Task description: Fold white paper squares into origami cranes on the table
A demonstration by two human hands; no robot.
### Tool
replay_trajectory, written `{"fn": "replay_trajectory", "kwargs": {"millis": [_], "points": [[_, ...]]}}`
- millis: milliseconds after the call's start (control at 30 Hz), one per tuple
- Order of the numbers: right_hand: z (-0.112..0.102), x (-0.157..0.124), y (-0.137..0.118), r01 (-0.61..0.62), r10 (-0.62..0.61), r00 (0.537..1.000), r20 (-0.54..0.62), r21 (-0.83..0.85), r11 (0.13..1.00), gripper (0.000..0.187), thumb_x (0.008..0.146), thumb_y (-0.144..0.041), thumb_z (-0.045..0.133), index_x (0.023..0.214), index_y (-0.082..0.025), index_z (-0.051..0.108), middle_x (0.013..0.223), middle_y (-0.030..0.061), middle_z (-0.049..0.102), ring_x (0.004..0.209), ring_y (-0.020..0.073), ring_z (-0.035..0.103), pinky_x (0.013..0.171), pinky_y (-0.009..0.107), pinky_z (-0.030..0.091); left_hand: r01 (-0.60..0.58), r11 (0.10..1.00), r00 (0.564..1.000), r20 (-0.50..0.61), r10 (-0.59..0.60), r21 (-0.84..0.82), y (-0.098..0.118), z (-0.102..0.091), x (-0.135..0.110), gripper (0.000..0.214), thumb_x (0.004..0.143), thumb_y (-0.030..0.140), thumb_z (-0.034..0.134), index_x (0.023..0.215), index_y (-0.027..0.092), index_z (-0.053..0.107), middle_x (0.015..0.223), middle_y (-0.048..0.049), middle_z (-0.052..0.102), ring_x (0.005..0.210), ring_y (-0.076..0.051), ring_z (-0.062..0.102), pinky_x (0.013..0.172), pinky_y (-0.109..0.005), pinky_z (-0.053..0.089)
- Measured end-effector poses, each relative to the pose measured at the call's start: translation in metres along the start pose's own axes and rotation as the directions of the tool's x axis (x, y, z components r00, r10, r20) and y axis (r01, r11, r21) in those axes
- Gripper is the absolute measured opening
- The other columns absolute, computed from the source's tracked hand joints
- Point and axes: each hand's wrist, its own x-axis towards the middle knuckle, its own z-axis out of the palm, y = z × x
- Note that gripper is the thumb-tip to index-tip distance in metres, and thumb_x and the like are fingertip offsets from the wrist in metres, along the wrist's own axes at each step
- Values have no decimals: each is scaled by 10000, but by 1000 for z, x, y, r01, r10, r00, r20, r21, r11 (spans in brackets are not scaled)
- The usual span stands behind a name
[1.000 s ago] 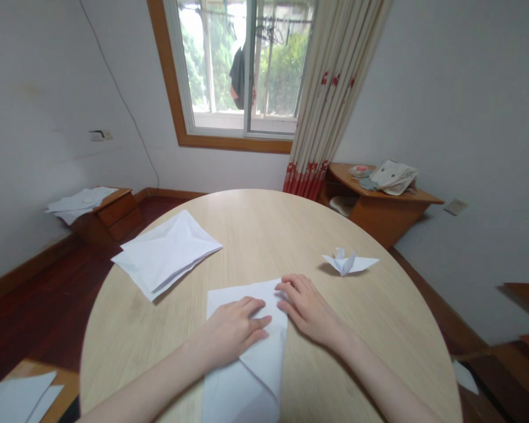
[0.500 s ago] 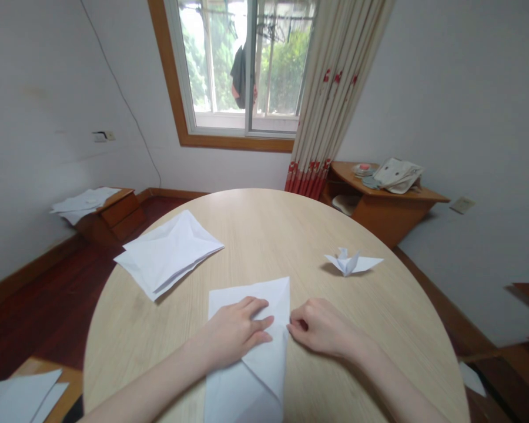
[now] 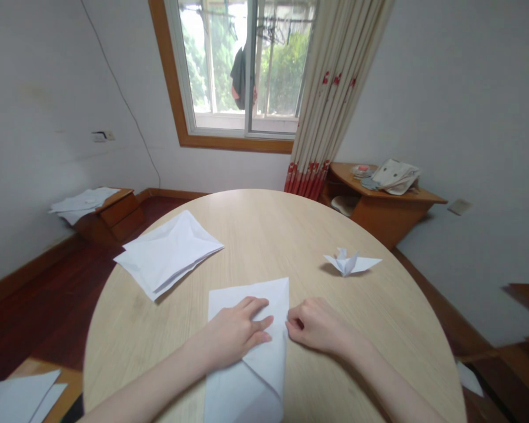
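Observation:
A folded sheet of white paper lies on the round table in front of me, with a slanting flap edge across its lower part. My left hand rests flat on it, fingers spread, holding nothing. At the paper's right edge, my right hand is curled, with thumb and forefinger pinched together against that edge. The exact contact of its fingertips is partly hidden. Farther right on the table stands a folded white paper crane.
Several creased white sheets lie stacked at the table's left. The round wooden table has a curved rim. Beyond it are a low cabinet with papers, a corner desk with a bag, and a curtain beside the window.
My right hand has shifted very slightly left along with a small movement of the view. The left hand, paper and crane otherwise look the same.

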Motion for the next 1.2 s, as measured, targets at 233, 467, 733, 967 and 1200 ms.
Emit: {"fn": "replay_trajectory", "kwargs": {"millis": [233,467,733,967,1200], "points": [[2,3,6,-18,18,1000,-25,10,1000,257,773,-168,532,527,-169,607,518,11,613,457,97,421,504,255,202,-9,1000,1000,-9,9,-8,-1,1,-1,354,976,379,424,1266,247,578,1388,-76,469,1260,-257,433,949,-409,473],[3,5,11,-35,37,998,-59,24,999,287,810,-213,538,529,-180,591,510,-3,594,469,106,434,511,259,199,-23,1000,999,-39,22,-21,-1,1,-1,358,972,409,424,1241,249,599,1367,-74,490,1235,-254,456,931,-401,482],[6,12,22,-59,59,991,-123,5,998,318,851,-251,517,549,-180,585,530,-5,599,478,109,445,519,264,200,-31,999,998,-48,30,-15,-3,3,-1,382,966,451,423,1251,260,590,1380,-64,481,1232,-255,461,911,-390,491],[9,18,30,-82,81,980,-180,2,997,311,860,-269,506,576,-180,595,567,14,626,518,123,503,529,254,223,-78,997,995,-65,76,-25,-2,1,0,376,980,435,396,1226,244,606,1343,-32,538,1222,-233,461,950,-372,468],[10,24,36,-90,103,969,-224,67,994,306,857,-283,505,578,-180,575,557,8,606,529,130,513,534,242,255,-73,997,995,-61,74,23,-1,1,0,381,979,435,399,1221,230,610,1354,-38,532,1216,-241,467,938,-375,477]]}}
